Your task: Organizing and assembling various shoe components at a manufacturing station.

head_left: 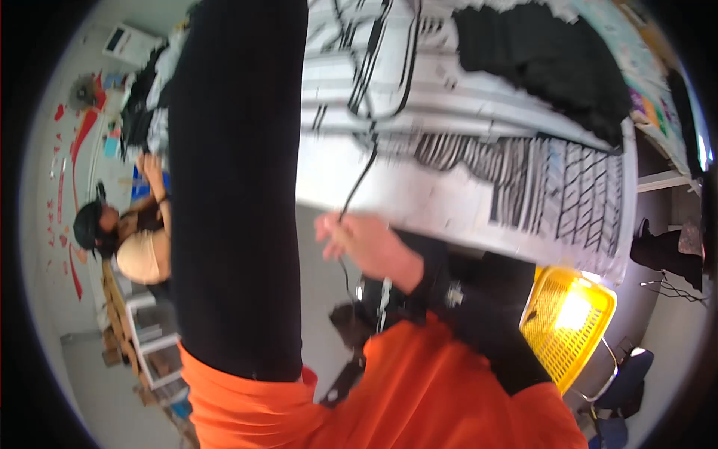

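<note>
My right hand point(370, 243) is in front of my body, just off the near edge of the table. Its fingers are curled around a thin black cable point(360, 179), which comes down from the tabletop and hangs on below the hand. My left arm, in a black sleeve point(235, 172), reaches up across the view and off its top edge, so the left hand is out of sight. A patterned black-and-white cover point(456, 202) lies over the table, and dark loops of cord or print near its far side are hard to tell apart.
Crumpled black cloth point(546, 63) lies on the table's far right. A yellow plastic chair point(572, 322) stands to the right. At the left, another person in a dark cap point(88, 224) works by a wall, near a white shelf unit point(153, 340).
</note>
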The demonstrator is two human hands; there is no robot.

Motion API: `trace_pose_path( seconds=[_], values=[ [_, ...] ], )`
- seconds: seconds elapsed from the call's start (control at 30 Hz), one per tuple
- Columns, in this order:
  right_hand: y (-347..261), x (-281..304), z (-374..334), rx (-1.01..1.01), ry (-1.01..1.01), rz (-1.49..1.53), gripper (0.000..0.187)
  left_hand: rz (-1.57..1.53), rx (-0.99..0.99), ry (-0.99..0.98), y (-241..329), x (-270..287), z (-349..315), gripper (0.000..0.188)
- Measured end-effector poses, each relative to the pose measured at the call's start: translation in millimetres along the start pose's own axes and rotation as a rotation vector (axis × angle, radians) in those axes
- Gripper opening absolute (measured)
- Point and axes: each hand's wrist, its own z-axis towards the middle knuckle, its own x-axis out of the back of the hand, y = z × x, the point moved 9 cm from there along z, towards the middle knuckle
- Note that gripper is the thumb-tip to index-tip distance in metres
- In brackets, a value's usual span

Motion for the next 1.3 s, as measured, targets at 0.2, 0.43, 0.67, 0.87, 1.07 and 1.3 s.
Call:
trace_pose_path(
  seconds=[0.2, 0.43, 0.67, 0.87, 1.07, 1.3],
  values=[
    [17, -1, -25, 0.057, 0.004, 0.015, 0.036, -0.169, -0.098, 0.098, 3, -11, -28, 0.025],
    [-11, 4, -28, 0.117, 0.007, 0.1, 0.03, -1.744, 0.499, 0.249, -38, -55, -2, 0.018],
    [-10, -7, -21, 0.088, -0.096, 0.104, 0.033, -1.391, 0.29, 0.323, -87, -71, 7, 0.028],
    [-10, -2, -20, 0.122, -0.076, 0.144, 0.029, -1.384, 0.341, 0.309, -95, -87, 9, 0.03],
    [-8, 1, -19, 0.095, -0.079, 0.15, 0.031, -1.421, 0.382, 0.281, -84, -93, 4, 0.034],
    [-12, -5, -23, 0.083, -0.124, 0.125, 0.037, -1.398, 0.367, 0.332, -93, -76, 1, 0.038]
  ],
)
